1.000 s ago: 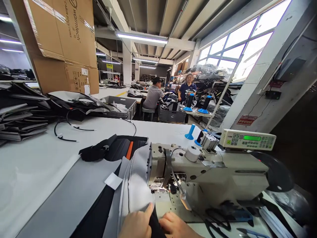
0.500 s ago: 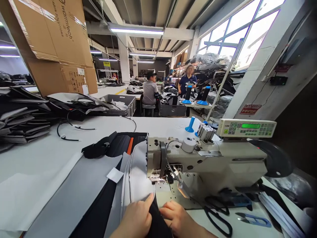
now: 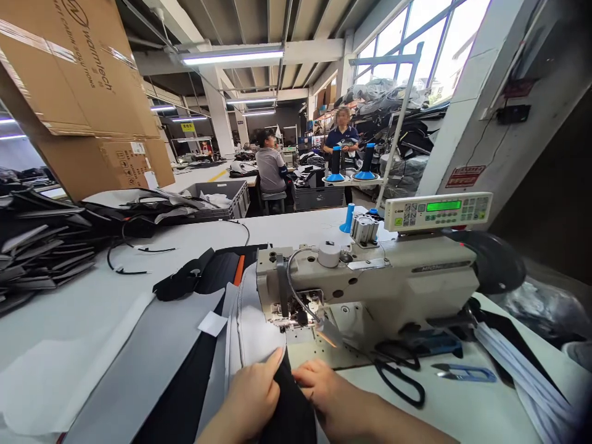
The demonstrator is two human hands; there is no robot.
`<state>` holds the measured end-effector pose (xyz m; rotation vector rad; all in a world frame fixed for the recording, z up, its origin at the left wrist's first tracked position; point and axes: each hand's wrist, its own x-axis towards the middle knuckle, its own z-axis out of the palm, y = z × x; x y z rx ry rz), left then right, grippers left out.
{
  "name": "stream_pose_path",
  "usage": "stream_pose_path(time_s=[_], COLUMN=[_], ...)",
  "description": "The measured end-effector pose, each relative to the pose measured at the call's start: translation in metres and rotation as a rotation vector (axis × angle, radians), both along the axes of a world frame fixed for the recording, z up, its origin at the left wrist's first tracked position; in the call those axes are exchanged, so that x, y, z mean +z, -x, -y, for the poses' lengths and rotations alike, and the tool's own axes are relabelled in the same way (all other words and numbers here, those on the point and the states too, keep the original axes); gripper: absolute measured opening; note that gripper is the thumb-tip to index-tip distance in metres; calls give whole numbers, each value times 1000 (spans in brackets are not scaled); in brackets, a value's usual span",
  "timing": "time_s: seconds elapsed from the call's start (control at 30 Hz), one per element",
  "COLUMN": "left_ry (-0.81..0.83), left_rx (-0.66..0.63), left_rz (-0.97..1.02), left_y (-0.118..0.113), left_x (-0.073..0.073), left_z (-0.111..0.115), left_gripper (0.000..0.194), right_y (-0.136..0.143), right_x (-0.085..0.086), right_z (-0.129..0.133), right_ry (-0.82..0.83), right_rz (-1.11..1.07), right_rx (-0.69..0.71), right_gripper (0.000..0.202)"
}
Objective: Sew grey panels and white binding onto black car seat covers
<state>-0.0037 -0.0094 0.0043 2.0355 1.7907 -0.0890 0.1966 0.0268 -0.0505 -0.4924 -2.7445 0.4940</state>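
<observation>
A padded fabric piece [image 3: 259, 317], pale grey with a black side, lies under the head of a sewing machine [image 3: 370, 283]. My left hand [image 3: 253, 391] is closed on the pale fabric near its right edge, index finger stretched toward the needle area. To its right, my right hand [image 3: 319, 388] has its fingers curled at the edge of the black fabric [image 3: 289, 401], just in front of the machine bed. Its fingertips are partly hidden by the cloth. The machine's small lamp lights the stitching area, and the needle itself is hard to make out.
Black-handled scissors [image 3: 400, 376] and blue thread snips [image 3: 465, 372] lie right of the machine. Grey and black panels [image 3: 152, 364] spread left. Stacked pieces [image 3: 41, 246] and cardboard boxes [image 3: 87, 92] stand farther left. Two people are beyond the table, near thread cones [image 3: 335, 165].
The camera view has shifted, so the machine appears farther left and slightly higher. Both hands stay near the fabric edge in front of the needle area, with little visible movement.
</observation>
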Motion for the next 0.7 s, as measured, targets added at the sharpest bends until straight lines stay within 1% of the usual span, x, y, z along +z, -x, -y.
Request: stream_pose_path(time_s=[0.07,0.13,0.2,0.5,0.7], left_ry=[-11,-19,-25,-26,-10], left_rx=[-5,-6,-6,-17,-13], left_rz=[0,-2,-9,-18,-30], left_y=[1,1,1,1,2], left_x=[-2,-4,-5,-4,-7], left_z=[0,1,1,1,1], left_gripper=[65,64,64,64,63], right_y=[3,6,7,6,7], right_x=[-8,-15,-19,-8,-4], right_z=[0,0,-1,-1,-2], right_ry=[-37,-111,-170,-237,-234], right_rz=[-45,-73,-83,-90,-106], right_rx=[-41,-76,-91,-86,-60], right_gripper=[29,25,20,16,12])
